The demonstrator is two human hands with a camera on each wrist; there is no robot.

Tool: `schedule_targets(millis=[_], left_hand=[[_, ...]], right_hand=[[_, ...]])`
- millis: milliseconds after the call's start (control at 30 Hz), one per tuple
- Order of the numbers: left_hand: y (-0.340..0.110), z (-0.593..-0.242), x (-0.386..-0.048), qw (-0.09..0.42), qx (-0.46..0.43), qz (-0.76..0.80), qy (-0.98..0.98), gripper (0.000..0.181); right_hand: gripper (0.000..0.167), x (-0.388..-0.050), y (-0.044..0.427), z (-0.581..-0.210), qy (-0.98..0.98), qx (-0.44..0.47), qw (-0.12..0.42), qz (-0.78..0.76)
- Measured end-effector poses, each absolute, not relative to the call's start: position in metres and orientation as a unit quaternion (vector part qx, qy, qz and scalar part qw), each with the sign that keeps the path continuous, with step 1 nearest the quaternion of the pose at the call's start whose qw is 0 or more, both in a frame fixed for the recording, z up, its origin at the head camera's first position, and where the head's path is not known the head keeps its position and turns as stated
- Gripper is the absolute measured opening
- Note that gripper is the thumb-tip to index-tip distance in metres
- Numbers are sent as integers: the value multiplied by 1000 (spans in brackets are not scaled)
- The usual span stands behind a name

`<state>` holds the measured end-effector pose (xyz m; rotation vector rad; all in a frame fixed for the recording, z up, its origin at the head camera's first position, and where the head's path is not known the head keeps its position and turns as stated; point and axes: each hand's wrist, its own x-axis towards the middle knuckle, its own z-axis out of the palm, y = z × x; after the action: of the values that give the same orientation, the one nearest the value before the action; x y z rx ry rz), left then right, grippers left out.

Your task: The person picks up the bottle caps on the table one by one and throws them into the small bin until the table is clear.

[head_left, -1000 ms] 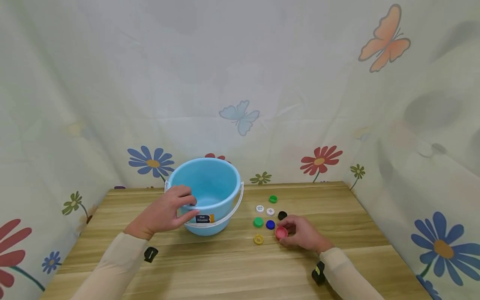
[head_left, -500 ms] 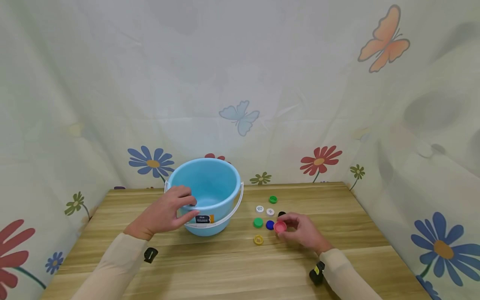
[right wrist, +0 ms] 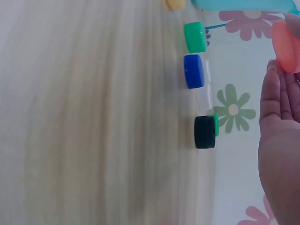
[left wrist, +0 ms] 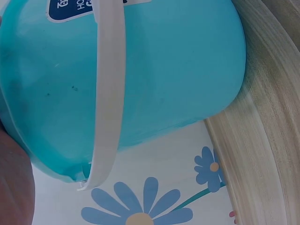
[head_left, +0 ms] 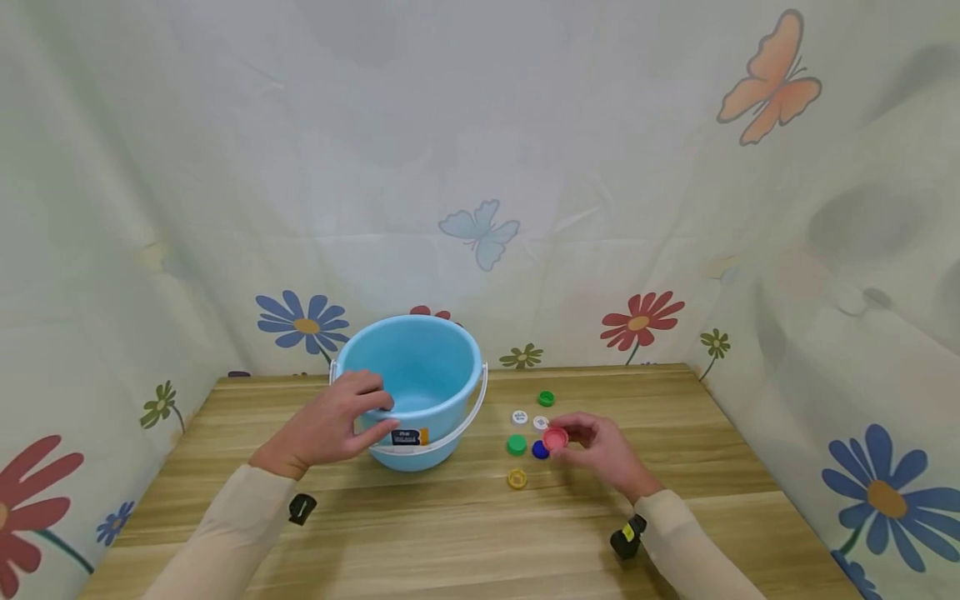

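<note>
A light blue bucket [head_left: 444,423] stands on the wooden table with its white handle [left wrist: 110,89] hanging down across the front. My left hand [head_left: 330,425] grips the near-left rim, fingers over the inside and thumb against the outer wall; the left wrist view catches only part of that hand at its left edge. Between thumb and fingers, my right hand [head_left: 609,457] pinches a red bottle cap [head_left: 555,438], hollow side showing in the head view. In the right wrist view, this red cap [right wrist: 285,47] is lifted clear of the table.
Beneath and around the right hand lie a blue cap [head_left: 540,450], a green cap [head_left: 516,445], a yellow cap [head_left: 517,478], two white caps [head_left: 520,417] and a farther green cap [head_left: 547,398]. A black cap [right wrist: 205,132] shows in the right wrist view. Flowered cloth [head_left: 375,167] surrounds the table.
The right hand has raised the red cap and carried it slightly left, over the blue cap's edge. My left hand and the bucket have stayed put.
</note>
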<state>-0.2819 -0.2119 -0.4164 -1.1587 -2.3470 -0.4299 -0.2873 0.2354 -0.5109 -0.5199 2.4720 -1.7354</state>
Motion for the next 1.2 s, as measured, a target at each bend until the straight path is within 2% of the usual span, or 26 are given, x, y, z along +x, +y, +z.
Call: schedule_targets(millis=[967,1200], left_hand=[[-212,-421,-284,256,-429,-162,-851,21],[-212,-421,-285,263,-429,-165,-848,21]], right_hand=[[44,-302,204,-459,795,-201,-10,-572],[49,-309,194,-448,794,-214,-17,-569]])
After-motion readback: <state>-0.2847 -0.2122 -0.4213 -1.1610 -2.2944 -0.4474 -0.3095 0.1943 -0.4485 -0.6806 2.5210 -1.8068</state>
